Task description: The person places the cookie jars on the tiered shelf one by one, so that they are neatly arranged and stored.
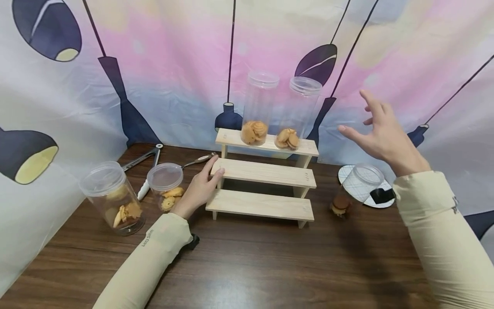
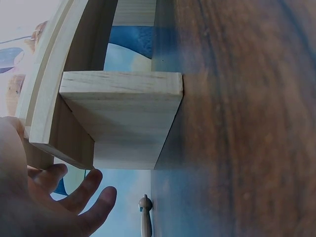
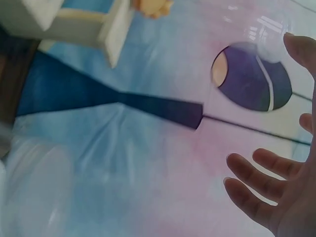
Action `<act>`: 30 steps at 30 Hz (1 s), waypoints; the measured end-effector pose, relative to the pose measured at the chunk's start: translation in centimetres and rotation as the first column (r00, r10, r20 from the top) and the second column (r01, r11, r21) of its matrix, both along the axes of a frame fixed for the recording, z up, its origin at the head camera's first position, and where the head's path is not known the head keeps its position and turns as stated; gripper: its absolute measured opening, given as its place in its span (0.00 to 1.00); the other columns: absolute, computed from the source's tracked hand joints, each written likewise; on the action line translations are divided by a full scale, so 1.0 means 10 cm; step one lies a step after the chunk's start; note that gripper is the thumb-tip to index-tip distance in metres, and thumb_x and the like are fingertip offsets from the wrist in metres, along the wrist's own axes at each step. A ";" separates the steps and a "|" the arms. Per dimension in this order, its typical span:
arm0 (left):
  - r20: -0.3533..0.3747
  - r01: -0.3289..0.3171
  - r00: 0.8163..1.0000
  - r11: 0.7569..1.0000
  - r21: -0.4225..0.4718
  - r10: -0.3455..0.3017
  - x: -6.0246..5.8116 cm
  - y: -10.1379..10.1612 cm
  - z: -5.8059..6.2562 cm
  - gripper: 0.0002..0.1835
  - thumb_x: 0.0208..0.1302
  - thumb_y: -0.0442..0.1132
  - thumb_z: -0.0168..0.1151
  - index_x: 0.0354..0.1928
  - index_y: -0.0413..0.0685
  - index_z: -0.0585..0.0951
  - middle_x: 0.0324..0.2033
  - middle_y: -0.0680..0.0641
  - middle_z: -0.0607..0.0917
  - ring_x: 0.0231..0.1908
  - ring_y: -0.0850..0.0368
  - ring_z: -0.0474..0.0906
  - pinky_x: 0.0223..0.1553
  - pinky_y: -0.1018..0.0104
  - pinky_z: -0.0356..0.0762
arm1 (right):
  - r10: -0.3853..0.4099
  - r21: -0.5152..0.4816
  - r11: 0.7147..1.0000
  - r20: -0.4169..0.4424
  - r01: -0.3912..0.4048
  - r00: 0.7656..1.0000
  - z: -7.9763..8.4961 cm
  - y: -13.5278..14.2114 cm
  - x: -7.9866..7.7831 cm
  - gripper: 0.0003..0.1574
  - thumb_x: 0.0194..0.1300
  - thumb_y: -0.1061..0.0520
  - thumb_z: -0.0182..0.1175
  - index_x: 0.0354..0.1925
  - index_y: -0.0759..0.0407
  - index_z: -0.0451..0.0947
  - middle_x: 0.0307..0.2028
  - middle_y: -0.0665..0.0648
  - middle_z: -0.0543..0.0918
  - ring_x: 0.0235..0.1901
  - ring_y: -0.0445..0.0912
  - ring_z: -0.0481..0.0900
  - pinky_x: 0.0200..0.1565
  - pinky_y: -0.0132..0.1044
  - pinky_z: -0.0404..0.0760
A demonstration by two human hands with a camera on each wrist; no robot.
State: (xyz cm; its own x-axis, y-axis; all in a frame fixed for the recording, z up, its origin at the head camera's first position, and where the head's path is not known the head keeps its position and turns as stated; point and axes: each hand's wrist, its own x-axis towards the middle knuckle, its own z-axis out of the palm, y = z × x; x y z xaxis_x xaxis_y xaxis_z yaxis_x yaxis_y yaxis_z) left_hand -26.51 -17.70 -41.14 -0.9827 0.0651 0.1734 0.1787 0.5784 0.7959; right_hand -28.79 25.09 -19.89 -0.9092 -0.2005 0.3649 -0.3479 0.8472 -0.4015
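A three-tier wooden display stand (image 1: 264,206) is on the table. My left hand (image 1: 200,189) holds the left end of its middle tier; in the left wrist view, its fingers (image 2: 89,190) curve around the board's end. Two tall clear jars of cookies, a left one (image 1: 254,107) and a right one (image 1: 299,111), stand upright on the top tier. My right hand (image 1: 386,133) is raised in the air to the right of these jars, fingers spread and holding nothing. Below it, a clear jar (image 1: 349,193) with dark-topped sweets stands on the table.
Left of the stand are a large cookie jar (image 1: 112,197) and a shorter one (image 1: 166,184), both lidded. Metal tongs (image 1: 143,189) and a handled utensil (image 1: 200,159) lie behind them. A round patterned mat (image 1: 359,189) lies at right. A printed cloth (image 1: 185,64) hangs behind.
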 end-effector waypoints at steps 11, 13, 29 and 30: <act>-0.016 0.005 1.000 1.000 -0.002 -0.005 0.00 0.00 0.01 0.37 0.71 0.71 0.40 0.79 0.75 0.49 0.76 0.42 0.59 0.70 0.36 0.62 0.66 0.36 0.62 | -0.105 0.119 0.988 0.038 0.100 0.994 -0.39 0.42 0.22 0.59 0.63 0.29 0.61 0.79 0.30 0.38 0.70 0.74 0.55 0.57 0.65 0.71 0.38 0.67 0.70; -0.014 0.003 1.000 1.000 -0.001 -0.003 0.00 0.00 0.00 0.37 0.71 0.71 0.40 0.79 0.75 0.49 0.76 0.43 0.59 0.70 0.36 0.62 0.66 0.36 0.62 | -0.108 0.132 0.986 0.033 0.102 0.994 -0.46 0.47 0.25 0.59 0.63 0.29 0.61 0.80 0.32 0.39 0.69 0.75 0.54 0.55 0.66 0.71 0.37 0.67 0.70; -0.012 -0.004 1.000 1.000 0.003 0.004 0.00 0.00 -0.01 0.37 0.71 0.71 0.41 0.79 0.74 0.49 0.75 0.42 0.60 0.70 0.36 0.61 0.66 0.36 0.61 | -0.093 0.175 0.981 0.077 0.079 0.993 -0.92 0.67 0.31 0.63 0.60 0.29 0.64 0.81 0.42 0.43 0.67 0.80 0.56 0.54 0.76 0.67 0.45 0.74 0.68; -0.013 -0.002 1.000 1.000 0.003 0.002 0.00 0.00 -0.01 0.37 0.72 0.70 0.41 0.79 0.74 0.49 0.75 0.42 0.60 0.70 0.36 0.61 0.66 0.36 0.61 | -0.094 0.178 0.981 0.079 0.079 0.992 -0.94 0.67 0.31 0.63 0.60 0.28 0.64 0.80 0.42 0.43 0.66 0.80 0.56 0.55 0.76 0.67 0.46 0.74 0.68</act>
State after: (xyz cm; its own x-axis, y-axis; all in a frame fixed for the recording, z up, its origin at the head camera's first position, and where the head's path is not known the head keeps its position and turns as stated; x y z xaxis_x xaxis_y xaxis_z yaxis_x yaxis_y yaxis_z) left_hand -26.46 -17.70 -41.22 -0.9804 0.0629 0.1868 0.1885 0.5760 0.7954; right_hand -25.70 31.84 -29.31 -0.9525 -0.1729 0.2506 -0.2404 0.9322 -0.2706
